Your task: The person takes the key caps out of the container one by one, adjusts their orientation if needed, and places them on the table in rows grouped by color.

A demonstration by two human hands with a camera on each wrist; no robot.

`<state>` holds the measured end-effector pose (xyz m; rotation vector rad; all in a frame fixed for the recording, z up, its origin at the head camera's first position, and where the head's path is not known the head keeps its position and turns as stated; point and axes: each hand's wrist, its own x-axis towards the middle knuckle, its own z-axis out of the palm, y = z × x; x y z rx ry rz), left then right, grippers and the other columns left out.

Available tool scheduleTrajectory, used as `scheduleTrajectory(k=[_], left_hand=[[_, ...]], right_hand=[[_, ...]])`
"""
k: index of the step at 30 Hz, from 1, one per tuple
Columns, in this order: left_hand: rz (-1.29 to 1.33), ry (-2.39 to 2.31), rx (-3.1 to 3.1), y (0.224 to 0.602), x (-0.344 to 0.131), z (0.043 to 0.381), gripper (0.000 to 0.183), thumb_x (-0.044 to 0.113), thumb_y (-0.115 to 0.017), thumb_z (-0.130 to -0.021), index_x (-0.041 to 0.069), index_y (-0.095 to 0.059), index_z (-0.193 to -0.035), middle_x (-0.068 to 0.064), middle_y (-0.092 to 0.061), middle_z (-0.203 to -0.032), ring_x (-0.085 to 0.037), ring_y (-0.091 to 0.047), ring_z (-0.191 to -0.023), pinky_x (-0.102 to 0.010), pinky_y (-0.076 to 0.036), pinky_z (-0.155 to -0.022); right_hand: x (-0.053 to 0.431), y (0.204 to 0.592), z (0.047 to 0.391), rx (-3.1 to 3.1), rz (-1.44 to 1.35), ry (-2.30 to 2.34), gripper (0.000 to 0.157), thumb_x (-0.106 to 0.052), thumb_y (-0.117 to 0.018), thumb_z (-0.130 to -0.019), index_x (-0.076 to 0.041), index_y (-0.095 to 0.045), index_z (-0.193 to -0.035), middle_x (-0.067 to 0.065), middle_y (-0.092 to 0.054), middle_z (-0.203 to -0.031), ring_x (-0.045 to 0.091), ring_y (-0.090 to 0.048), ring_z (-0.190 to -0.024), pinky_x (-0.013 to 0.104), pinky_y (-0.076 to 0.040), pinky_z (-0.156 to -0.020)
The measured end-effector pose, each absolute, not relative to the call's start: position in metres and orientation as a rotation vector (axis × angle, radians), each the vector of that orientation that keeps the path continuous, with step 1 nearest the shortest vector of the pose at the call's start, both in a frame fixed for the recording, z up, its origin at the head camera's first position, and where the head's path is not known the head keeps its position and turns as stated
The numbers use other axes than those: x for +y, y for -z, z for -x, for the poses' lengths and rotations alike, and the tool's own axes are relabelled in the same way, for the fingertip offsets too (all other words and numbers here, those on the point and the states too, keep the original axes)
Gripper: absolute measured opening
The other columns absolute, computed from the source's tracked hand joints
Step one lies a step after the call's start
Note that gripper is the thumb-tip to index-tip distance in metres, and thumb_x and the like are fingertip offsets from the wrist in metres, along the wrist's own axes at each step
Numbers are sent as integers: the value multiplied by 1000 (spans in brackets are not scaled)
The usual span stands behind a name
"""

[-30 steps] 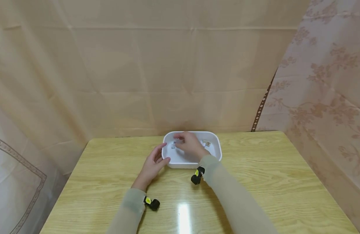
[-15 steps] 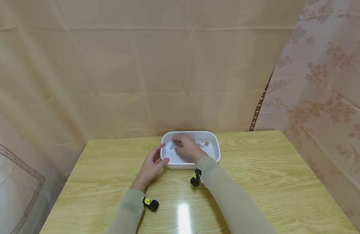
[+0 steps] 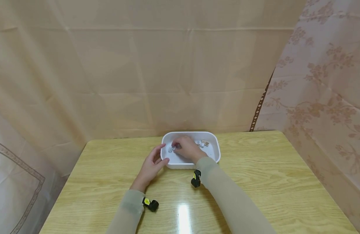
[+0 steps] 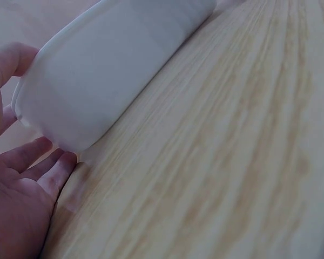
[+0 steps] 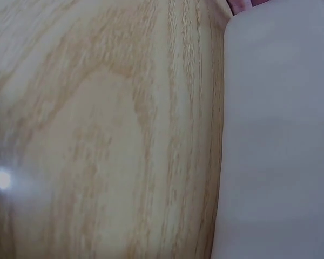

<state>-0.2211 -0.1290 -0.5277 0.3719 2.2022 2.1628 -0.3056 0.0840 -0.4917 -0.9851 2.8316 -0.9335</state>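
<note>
A white plastic tray (image 3: 184,165) with a rounded rim rests on the wooden table. My left hand (image 3: 150,167) holds its left end, fingers and thumb spread around the corner. In the left wrist view the thumb hooks at the rim of the tray (image 4: 97,75), while the other fingers of this hand (image 4: 16,189) touch low on its side. Inside the tray, my right hand (image 3: 188,149) points down with curled fingers, its fingertips pinching a small pale piece (image 3: 174,148). Another small whitish piece (image 3: 170,149) lies just left of it. The right wrist view shows only the tray's outer wall (image 5: 275,135).
Several small white pieces (image 3: 198,143) and a tan one with a dark mark (image 3: 207,143) lie at the tray's right end. The wooden table (image 3: 255,182) spreads around it. A beige curtain (image 3: 168,81) hangs behind the table's far edge.
My right hand has lowered slightly into the tray and its fingers have drawn together at the small pieces on the left, one of which has shifted. The left hand stays at the corner.
</note>
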Motion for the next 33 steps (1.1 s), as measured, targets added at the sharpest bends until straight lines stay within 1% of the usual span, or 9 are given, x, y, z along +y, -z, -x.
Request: scheduleTrajectory(k=[4,7,10,15,17,20,24,29,33], left_hand=[[-366,-2165,2201,527,-128,221,66,-3,-73,-101,-1,-45,-161,-31,-46,-163,-49,-45,-151,-43,-43,-123],[-355,-2159,2206,527,-128,221,66,-2,-74,-101,0,-46,-161,-29,-46,-164,-47,-46,-152,-41,-44,-123],[-355,-2155,2210,527,-128,221,67,-1,-74,-102,0,-46,-162,-29,-45,-165,-47,-46,-152,-42,-43,-123],[-351,-2161,2204,527,-128,222,66,-1,-74,-102,1,-46,-162,-28,-45,-165,-46,-46,-152,-42,-44,-123],[-349,-2159,2206,527,-128,222,66,-1,-74,-102,1,-46,-162,-27,-45,-165,-46,-46,-152,-42,-44,-123],[-352,-2155,2217,528,-128,221,65,-2,-73,-102,0,-46,-162,-27,-45,-165,-46,-46,-152,-41,-44,-122],[-350,-2155,2233,527,-127,220,66,-2,-73,-102,-1,-45,-162,-29,-44,-165,-48,-45,-152,-41,-44,-121],[-340,-2162,2215,526,-126,220,67,-1,-73,-103,1,-43,-164,-29,-44,-165,-46,-46,-152,-40,-45,-122],[-318,-2122,2235,523,-127,219,69,4,-71,-106,5,-40,-168,-29,-42,-168,-46,-44,-154,-41,-45,-122]], right_hand=[[84,491,305,2840,930,898,15,-15,-88,-92,-14,-78,-103,-3,-75,-96,23,-65,-101,51,-40,-109],[84,491,305,2848,909,880,15,-17,-88,-92,-16,-78,-103,-4,-75,-96,23,-65,-102,53,-38,-111],[84,492,305,2853,882,886,19,-18,-87,-93,-15,-78,-109,-3,-76,-100,23,-67,-105,54,-38,-112],[84,491,305,2835,861,958,30,-19,-84,-95,-11,-79,-124,1,-80,-112,25,-69,-113,55,-37,-114],[84,491,306,2835,872,992,30,-18,-83,-95,-11,-80,-124,3,-80,-115,25,-70,-115,54,-38,-114],[83,491,305,2801,876,1088,24,-18,-82,-98,-10,-82,-120,4,-80,-116,24,-72,-116,47,-48,-113],[84,489,304,2704,835,1245,22,-22,-82,-101,-11,-81,-120,2,-79,-115,19,-71,-113,38,-59,-103],[88,482,302,2656,812,1339,23,-29,-82,-101,-15,-80,-119,-4,-77,-112,15,-69,-108,36,-59,-100],[93,474,300,2666,847,1391,25,-29,-82,-100,-13,-80,-120,-4,-78,-108,13,-69,-100,39,-59,-94]])
